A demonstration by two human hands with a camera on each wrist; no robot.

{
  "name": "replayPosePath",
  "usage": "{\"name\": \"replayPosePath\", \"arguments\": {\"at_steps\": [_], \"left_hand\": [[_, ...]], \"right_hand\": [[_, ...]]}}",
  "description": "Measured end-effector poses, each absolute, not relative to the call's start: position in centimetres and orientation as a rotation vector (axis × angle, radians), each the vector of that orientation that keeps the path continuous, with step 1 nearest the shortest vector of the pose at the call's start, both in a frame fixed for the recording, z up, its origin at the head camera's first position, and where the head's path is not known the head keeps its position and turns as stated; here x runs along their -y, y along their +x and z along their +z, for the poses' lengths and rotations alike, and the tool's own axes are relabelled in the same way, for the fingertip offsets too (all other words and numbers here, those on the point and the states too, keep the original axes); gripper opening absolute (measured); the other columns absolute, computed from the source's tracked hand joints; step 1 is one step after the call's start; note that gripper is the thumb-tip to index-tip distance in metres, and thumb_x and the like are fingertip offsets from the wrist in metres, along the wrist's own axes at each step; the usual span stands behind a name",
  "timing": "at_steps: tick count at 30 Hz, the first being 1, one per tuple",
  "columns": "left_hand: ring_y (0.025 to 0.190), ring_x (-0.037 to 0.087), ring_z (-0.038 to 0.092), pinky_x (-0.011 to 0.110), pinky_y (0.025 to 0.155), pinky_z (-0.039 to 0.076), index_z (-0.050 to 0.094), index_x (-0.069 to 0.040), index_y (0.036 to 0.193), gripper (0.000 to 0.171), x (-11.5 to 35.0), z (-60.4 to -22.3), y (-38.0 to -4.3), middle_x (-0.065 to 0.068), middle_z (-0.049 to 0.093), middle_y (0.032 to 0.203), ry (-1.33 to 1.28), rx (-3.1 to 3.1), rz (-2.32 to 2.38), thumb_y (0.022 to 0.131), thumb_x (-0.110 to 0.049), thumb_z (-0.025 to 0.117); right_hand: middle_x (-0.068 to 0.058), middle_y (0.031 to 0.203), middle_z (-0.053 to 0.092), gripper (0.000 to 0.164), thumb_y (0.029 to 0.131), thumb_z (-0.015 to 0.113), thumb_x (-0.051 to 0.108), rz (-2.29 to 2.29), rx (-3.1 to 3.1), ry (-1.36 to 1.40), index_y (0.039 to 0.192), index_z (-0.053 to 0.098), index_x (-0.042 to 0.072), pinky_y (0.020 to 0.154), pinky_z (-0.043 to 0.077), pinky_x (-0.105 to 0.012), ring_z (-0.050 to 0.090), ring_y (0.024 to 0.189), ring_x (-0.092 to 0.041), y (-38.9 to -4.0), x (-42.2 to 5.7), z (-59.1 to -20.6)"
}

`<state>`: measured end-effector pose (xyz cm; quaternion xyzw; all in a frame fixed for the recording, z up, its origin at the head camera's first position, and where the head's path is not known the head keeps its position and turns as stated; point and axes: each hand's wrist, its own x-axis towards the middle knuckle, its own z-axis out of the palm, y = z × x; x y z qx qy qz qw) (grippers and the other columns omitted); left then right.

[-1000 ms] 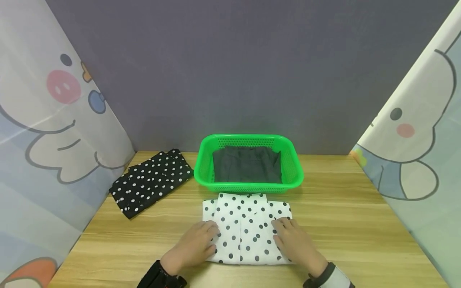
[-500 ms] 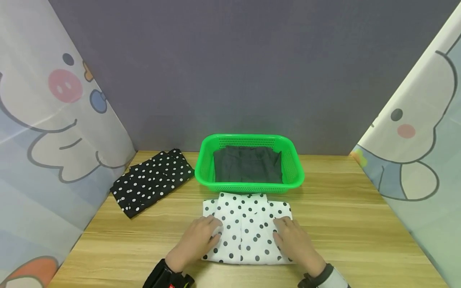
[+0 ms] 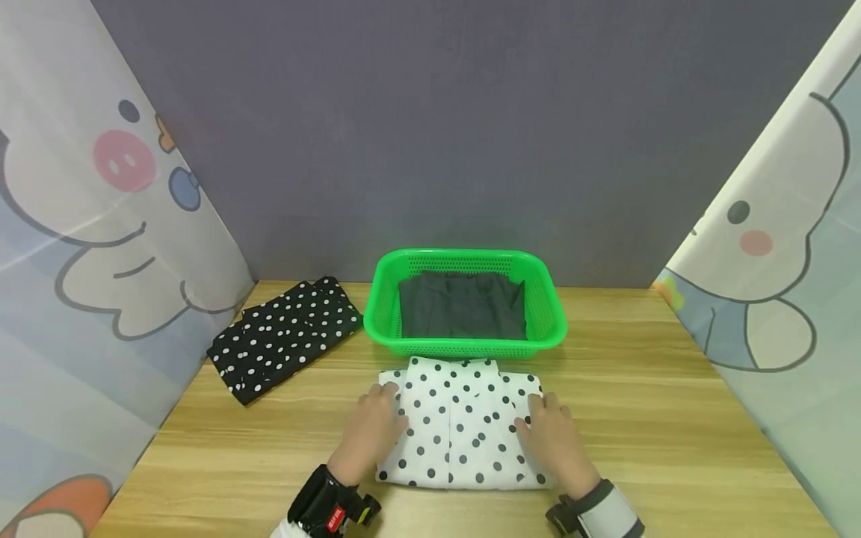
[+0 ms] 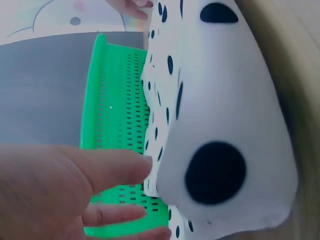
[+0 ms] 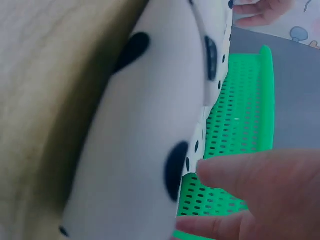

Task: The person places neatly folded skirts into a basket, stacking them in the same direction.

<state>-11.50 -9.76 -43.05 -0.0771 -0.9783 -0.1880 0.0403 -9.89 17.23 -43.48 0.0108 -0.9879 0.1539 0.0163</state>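
A white garment with black polka dots (image 3: 464, 441) lies folded flat on the table in front of the green basket. My left hand (image 3: 368, 430) rests at its left edge, fingers pointing away from me and lightly bent. At the right edge is my right hand (image 3: 553, 441), placed much the same way. In the left wrist view the left thumb (image 4: 122, 167) reaches the dotted cloth, with the fingers spread apart from it. The right thumb (image 5: 220, 170) meets the cloth in the right wrist view. Neither hand plainly grips the fabric; some fingertips are hidden.
The green basket (image 3: 557, 329) holds a folded dark grey garment (image 3: 464, 306). A black garment with white dots (image 3: 282, 340) lies folded at the back left of the wooden table (image 3: 639, 418). A dark grey wall (image 3: 430, 134) stands behind, with cartoon-printed side panels.
Both hands have shifted forward along the sides of the white dotted garment, the right one also slightly outward. The garment stays in nearly the same place; the basket and black garment have not moved.
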Motion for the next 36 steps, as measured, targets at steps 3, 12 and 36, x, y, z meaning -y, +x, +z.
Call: {"name": "replayPosePath", "arguments": {"at_steps": [3, 12, 36], "left_hand": [[0.070, 0.024, 0.054, 0.034, 0.055, 0.047, 0.057, 0.004, 0.111, 0.050, 9.5, -43.1, -11.9, 0.017, 0.057, 0.089, -0.107, 3.026, -0.610, 0.072, -0.021, 0.076], [0.070, 0.026, 0.054, 0.035, 0.057, 0.048, 0.055, 0.007, 0.115, 0.059, 9.0, -43.6, -12.5, 0.021, 0.055, 0.094, -0.007, 3.100, -0.690, 0.069, -0.022, 0.078], [0.054, 0.022, 0.047, 0.029, 0.045, 0.040, 0.055, 0.010, 0.102, 0.046, 7.8, -44.3, -12.4, 0.020, 0.047, 0.086, 0.105, 3.092, -0.659, 0.065, -0.008, 0.075]], "right_hand": [[-0.033, 0.108, 0.050, 0.054, 0.083, 0.064, 0.024, 0.464, 3.103, -0.015, 0.117, 0.050, -0.015, 0.068, 0.051, -0.048, 0.055, 0.081, -0.038, -10.1, -17.3, -43.6], [-0.033, 0.101, 0.049, 0.060, 0.081, 0.066, 0.024, 0.461, 3.157, -0.098, 0.116, 0.046, -0.022, 0.057, 0.051, -0.040, 0.053, 0.070, -0.033, -10.6, -17.5, -43.4], [-0.024, 0.083, 0.045, 0.043, 0.079, 0.060, 0.004, 0.443, 3.054, -0.101, 0.108, 0.045, -0.023, 0.049, 0.043, -0.031, 0.043, 0.057, -0.021, -10.5, -15.6, -44.9]]}}
